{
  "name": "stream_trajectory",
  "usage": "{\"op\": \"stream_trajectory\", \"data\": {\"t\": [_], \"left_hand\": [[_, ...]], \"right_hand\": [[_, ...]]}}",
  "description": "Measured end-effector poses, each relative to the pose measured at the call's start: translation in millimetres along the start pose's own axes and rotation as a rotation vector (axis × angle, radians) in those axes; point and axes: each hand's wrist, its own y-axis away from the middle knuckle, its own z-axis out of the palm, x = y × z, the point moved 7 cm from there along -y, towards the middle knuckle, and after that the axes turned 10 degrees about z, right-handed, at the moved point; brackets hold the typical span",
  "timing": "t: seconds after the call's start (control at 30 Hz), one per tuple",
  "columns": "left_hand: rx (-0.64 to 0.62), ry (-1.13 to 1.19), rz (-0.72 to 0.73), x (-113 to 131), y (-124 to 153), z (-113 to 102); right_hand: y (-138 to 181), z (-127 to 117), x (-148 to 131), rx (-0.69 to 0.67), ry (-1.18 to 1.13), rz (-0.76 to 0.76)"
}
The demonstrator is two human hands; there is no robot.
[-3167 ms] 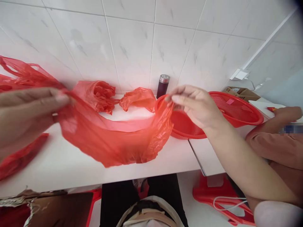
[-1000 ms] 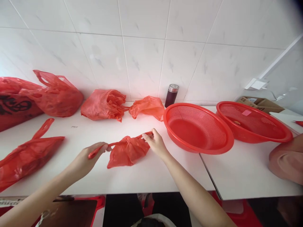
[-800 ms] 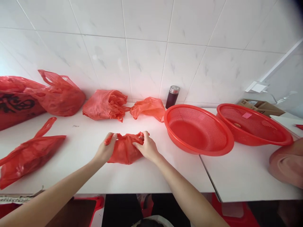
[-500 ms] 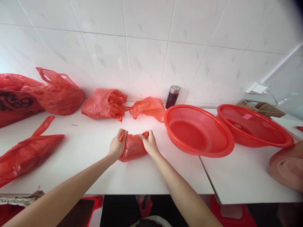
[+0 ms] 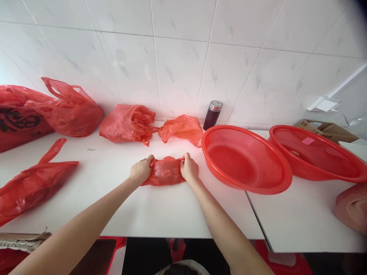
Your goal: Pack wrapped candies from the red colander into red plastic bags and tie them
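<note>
A small red plastic bag (image 5: pixel 167 172), bulging with contents I cannot make out, rests on the white table (image 5: pixel 169 214) right in front of me. My left hand (image 5: pixel 141 170) is closed round its left handle. On the other side, my right hand (image 5: pixel 189 168) grips the right handle, so the bag's top is stretched between both fists. Just behind it lies a thin, crumpled red bag (image 5: pixel 182 130). A fuller red bag (image 5: pixel 126 124) sits to the left of that one.
Two red plastic colanders (image 5: pixel 246 160) (image 5: pixel 318 152) stand to the right. A dark thermos (image 5: pixel 212 115) is by the tiled wall. More filled red bags (image 5: pixel 74 114) (image 5: pixel 37 187) lie at the left. A cardboard box (image 5: pixel 329 131) stands at far right, and part of another person (image 5: pixel 351 206) shows below it.
My hands have moved farther apart, pulling the bag's handles outward. The bag now looks wider and flatter across its top. The view has shifted slightly.
</note>
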Motion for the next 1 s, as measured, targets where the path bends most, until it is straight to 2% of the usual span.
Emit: {"op": "stream_trajectory", "data": {"t": [0.2,0.43,0.6,0.83,1.0], "left_hand": [[-0.054,-0.134,-0.004,-2.6,-7.3,10.3],[-0.040,-0.128,-0.023,5.0,-1.8,6.5],[-0.039,-0.051,-0.117,10.2,-5.6,5.9],[-0.063,-0.049,-0.046,25.6,-10.4,16.6],[-0.013,-0.022,-0.044,25.8,-10.9,21.4]], "right_hand": [[-1.2,1.4,1.6,0.013,0.121,0.017],[-0.9,-7.1,-10.8,-0.002,0.087,0.054],[-3.8,-0.1,-21.4,0.030,0.118,-0.030],[-5.2,9.1,-12.5,0.030,0.107,-0.113],[-5.0,10.5,-10.8,0.059,0.071,-0.122]]}}
